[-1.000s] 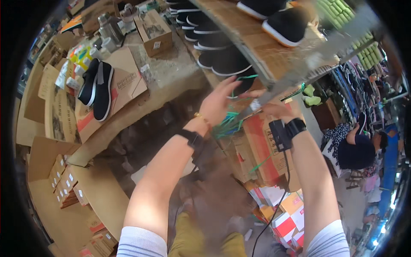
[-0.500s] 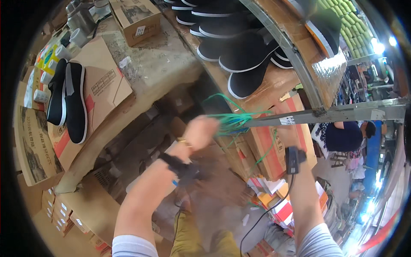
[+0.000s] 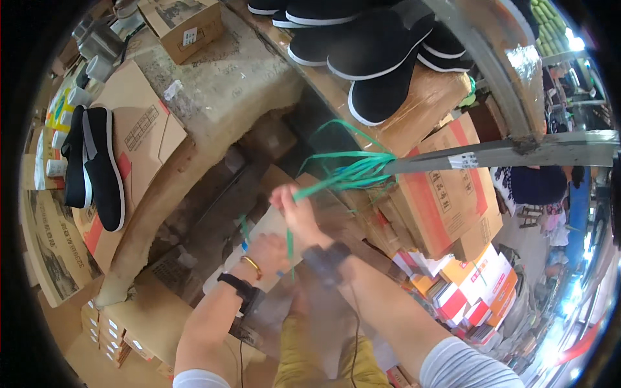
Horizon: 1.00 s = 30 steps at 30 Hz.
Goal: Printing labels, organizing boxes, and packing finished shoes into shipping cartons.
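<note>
One bunch of green straps [image 3: 352,171] hangs tied to a grey metal bar [image 3: 517,152]. Two black shoes [image 3: 94,165] lie side by side on a flattened carton [image 3: 139,129] at my left. Several black soles [image 3: 362,48] are stacked on the shelf [image 3: 427,110] above; they overlap too much for an exact count.

Both my forearms come up from the lower edge and meet in the middle. My right hand [image 3: 296,210] reaches up and forward, fingers closed, pinching one green strap [image 3: 317,187] that runs taut from the bunch down to my fingertips. My left hand [image 3: 268,252] sits just below and beside it, curled closed around the lower end of the same strap, which dangles under my right wrist. Both are somewhat blurred. A black band is on each wrist, plus a gold bangle on the left.
</note>
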Each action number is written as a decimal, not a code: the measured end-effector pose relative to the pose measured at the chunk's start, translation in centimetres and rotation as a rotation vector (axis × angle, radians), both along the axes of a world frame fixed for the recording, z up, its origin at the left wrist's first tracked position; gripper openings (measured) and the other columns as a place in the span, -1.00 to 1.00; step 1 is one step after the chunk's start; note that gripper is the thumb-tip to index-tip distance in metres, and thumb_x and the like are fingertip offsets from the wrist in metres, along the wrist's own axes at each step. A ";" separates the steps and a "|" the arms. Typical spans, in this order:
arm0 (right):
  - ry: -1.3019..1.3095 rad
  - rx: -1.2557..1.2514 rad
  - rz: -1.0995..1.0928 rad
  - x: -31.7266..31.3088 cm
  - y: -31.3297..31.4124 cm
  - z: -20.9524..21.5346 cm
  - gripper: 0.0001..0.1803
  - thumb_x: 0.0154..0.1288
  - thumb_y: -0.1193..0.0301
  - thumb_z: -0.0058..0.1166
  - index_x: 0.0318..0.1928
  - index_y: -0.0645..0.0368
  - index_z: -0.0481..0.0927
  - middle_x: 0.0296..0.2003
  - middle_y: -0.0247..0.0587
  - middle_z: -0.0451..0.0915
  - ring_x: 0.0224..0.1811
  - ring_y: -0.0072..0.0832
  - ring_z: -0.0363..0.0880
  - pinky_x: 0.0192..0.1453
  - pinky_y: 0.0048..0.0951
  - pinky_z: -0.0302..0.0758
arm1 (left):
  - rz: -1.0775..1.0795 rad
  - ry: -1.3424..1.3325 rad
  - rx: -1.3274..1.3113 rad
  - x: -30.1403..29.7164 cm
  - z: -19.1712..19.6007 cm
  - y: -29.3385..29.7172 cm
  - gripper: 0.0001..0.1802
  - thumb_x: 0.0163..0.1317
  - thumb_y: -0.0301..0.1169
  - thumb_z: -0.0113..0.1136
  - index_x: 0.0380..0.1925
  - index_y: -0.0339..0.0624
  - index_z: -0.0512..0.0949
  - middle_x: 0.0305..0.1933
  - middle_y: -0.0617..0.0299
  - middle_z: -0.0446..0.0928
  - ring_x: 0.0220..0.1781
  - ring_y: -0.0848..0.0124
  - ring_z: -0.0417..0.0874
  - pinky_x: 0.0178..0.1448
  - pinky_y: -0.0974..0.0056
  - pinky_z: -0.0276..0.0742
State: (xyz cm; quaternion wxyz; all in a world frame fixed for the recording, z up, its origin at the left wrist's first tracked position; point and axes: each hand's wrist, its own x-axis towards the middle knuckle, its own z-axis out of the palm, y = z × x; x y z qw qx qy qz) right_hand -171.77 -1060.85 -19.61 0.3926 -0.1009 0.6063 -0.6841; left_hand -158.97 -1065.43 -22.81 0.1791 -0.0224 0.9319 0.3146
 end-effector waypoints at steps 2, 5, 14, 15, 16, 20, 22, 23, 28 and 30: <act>0.284 -0.042 0.034 -1.5 -2.5 0.4 -0.64 0.40 0.21 -0.36 -0.35 0.22 0.38 -0.47 -0.28 0.43 -0.42 -0.55 0.39 -0.23 -0.54 0.38 | 0.659 0.377 0.350 -1.7 0.4 -2.8 -0.14 -0.50 -0.25 0.48 -0.05 -0.25 0.35 0.01 0.03 0.35 0.12 0.09 0.32 0.15 0.15 0.23; 0.242 -0.163 0.080 -2.1 -4.2 0.7 -0.63 0.40 0.19 -0.36 -0.28 0.23 0.40 -0.41 -0.26 0.41 -0.30 -0.50 0.39 -0.11 -0.49 0.35 | 0.782 0.599 0.605 -4.7 2.4 -5.3 0.30 -0.38 -0.36 0.46 0.30 -0.16 -0.28 0.30 -0.05 -0.02 0.34 0.19 0.05 0.36 0.22 -0.09; 0.654 0.643 0.445 -4.7 9.8 -8.6 -0.33 0.02 0.19 0.19 0.08 0.29 0.28 0.03 0.08 0.34 0.10 -0.12 0.31 0.17 -0.24 0.25 | 0.546 0.716 -0.149 -10.3 2.4 -12.2 -0.80 0.00 -0.38 0.18 -0.33 -0.17 0.51 -0.42 0.07 0.50 -0.35 0.09 0.50 -0.26 0.17 0.39; 0.822 0.713 0.349 -4.8 12.2 -10.8 -0.35 0.00 0.24 0.17 0.09 0.27 0.30 0.03 0.11 0.33 0.11 -0.07 0.28 0.17 -0.20 0.24 | 0.544 0.728 -0.131 -11.4 3.1 -12.0 -0.80 0.00 -0.38 0.18 -0.33 -0.17 0.51 -0.42 0.07 0.50 -0.35 0.09 0.50 -0.26 0.17 0.39; 0.818 0.715 0.349 -4.7 13.5 -12.6 -0.35 0.00 0.24 0.17 0.09 0.27 0.30 0.03 0.11 0.33 0.11 -0.07 0.28 0.17 -0.20 0.24 | 0.438 0.788 -0.167 -11.8 3.5 -12.0 -0.81 -0.02 -0.40 0.18 -0.36 -0.15 0.49 -0.46 0.12 0.45 -0.37 0.13 0.45 -0.25 0.18 0.34; 0.902 1.084 0.280 -4.2 12.9 -14.1 -0.50 -0.02 0.30 0.13 -0.04 0.24 0.39 -0.07 0.01 0.39 0.10 -0.07 0.28 0.11 -0.15 0.27 | 0.244 0.749 -0.190 -10.7 -0.2 -12.7 -0.82 -0.06 -0.45 0.17 -0.39 -0.12 0.45 -0.51 0.19 0.31 -0.37 0.20 0.35 -0.18 0.19 0.25; 0.801 1.227 0.353 -2.9 12.2 -13.9 -0.57 -0.01 0.31 0.10 -0.09 0.22 0.42 -0.14 -0.05 0.43 0.06 -0.08 0.31 0.08 -0.13 0.28 | 0.233 0.707 -0.243 -9.4 -2.6 -13.2 -0.84 -0.06 -0.46 0.16 -0.41 -0.11 0.45 -0.47 0.18 0.33 -0.34 0.20 0.36 -0.17 0.19 0.26; 0.913 1.182 0.613 -1.7 12.3 -14.0 -0.62 0.03 0.34 0.04 -0.11 0.21 0.42 -0.24 -0.05 0.46 -0.04 -0.09 0.38 -0.01 -0.13 0.34 | 0.258 0.696 -0.310 -9.0 -3.4 -13.2 -0.84 -0.06 -0.46 0.16 -0.42 -0.10 0.45 -0.44 0.18 0.33 -0.30 0.20 0.36 -0.15 0.19 0.26; 0.810 1.051 0.810 1.5 13.8 -13.4 -0.82 0.11 0.43 -0.13 -0.26 0.20 0.42 -0.43 -0.01 0.50 -0.35 -0.09 0.51 -0.30 -0.11 0.45 | 0.435 0.487 -0.486 -10.3 -3.7 -11.0 -0.87 -0.04 -0.47 0.12 -0.42 -0.04 0.47 -0.38 0.16 0.36 -0.21 0.18 0.42 -0.17 0.15 0.36; 0.917 0.901 0.619 1.2 14.6 -10.6 -0.88 0.13 0.46 -0.17 -0.31 0.20 0.40 -0.44 0.06 0.51 -0.39 -0.07 0.53 -0.35 -0.08 0.45 | 0.471 0.404 -0.451 -10.1 -4.2 -11.2 -0.87 -0.03 -0.47 0.11 -0.41 -0.04 0.48 -0.37 0.12 0.36 -0.24 0.15 0.45 -0.20 0.12 0.39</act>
